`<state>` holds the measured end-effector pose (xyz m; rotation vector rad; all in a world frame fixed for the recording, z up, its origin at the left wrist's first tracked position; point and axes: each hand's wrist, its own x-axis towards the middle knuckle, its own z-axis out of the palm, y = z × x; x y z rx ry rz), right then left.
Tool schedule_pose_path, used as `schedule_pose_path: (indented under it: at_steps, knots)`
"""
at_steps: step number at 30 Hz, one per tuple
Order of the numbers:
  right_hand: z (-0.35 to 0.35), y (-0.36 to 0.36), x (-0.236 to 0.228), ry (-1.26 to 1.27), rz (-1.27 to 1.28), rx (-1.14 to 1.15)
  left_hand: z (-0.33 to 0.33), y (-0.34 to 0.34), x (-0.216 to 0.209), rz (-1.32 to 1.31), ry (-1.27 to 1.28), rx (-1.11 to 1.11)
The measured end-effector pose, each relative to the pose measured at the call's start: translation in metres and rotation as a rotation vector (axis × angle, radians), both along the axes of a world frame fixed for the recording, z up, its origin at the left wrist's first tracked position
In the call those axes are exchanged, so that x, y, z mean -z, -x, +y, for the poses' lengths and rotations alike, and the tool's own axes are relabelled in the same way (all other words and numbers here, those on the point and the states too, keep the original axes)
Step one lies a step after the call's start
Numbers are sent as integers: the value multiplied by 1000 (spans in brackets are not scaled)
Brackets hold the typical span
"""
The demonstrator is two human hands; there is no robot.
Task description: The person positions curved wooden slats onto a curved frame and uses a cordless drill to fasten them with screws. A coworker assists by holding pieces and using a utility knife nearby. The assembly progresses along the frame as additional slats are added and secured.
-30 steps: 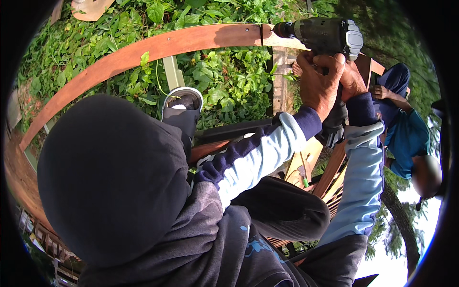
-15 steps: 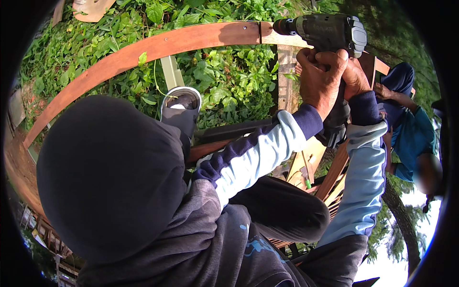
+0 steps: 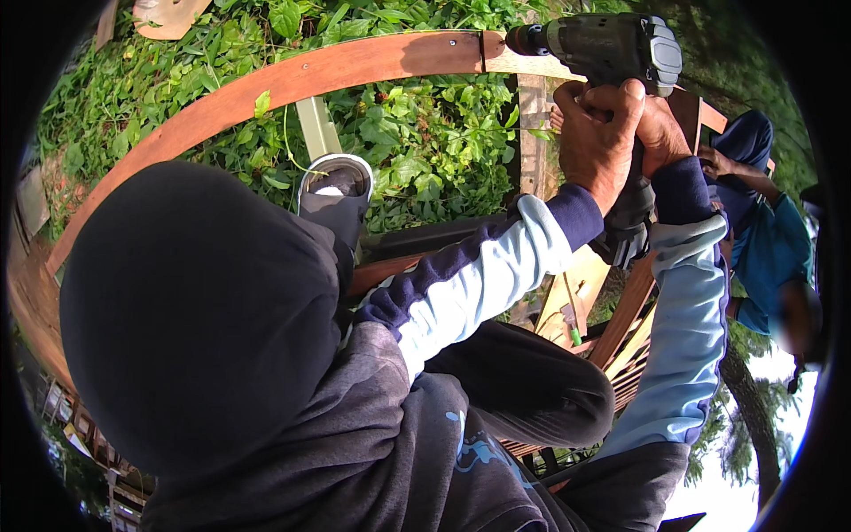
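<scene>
My right hand [image 3: 663, 133] is closed around the grip of a dark cordless drill [image 3: 603, 46]. My left hand [image 3: 600, 133] is closed against the front of the same grip, just under the drill's body, pressed next to my right hand; the grip is largely hidden behind them. The drill lies level, its chuck pointing left, with its tip at a curved reddish-brown wooden rail [image 3: 355, 66]. It meets the rail just right of a dark joint line, on a paler piece of wood. A screw head shows left of that joint.
Leafy plants [image 3: 390, 133] fill the ground beyond my shoe [image 3: 337, 182]. My dark-trousered knee [image 3: 204, 319] takes up the left. Right of my arms, another person in a teal shirt [image 3: 771, 257] is close by. A green-handled tool [image 3: 574, 335] lies on a board below the drill.
The view has shifted a little, so the rail and drill appear slightly higher. My right forearm sits slightly farther right. Both hands keep their hold, with the drill still at the rail.
</scene>
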<state>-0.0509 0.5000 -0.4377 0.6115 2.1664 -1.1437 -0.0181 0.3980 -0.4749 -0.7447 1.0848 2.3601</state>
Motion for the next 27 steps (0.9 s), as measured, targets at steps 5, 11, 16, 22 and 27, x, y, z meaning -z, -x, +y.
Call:
schedule_pose_path:
  at_steps: [5,11,16,22,27]
  knots:
    - [2,-1,6,-137,234,-385,-2,-2,-1,-21,30,47]
    - [-5,0,-2,-69,9,-112,1,1,2,4,60,-22]
    - [5,-6,4,102,52,95,0,0,1,3,104,52]
    - [14,-48,32,39,285,22,-5,-14,4,30,45,94]
    - [4,-49,28,237,118,498,2,-22,21,87,131,155]
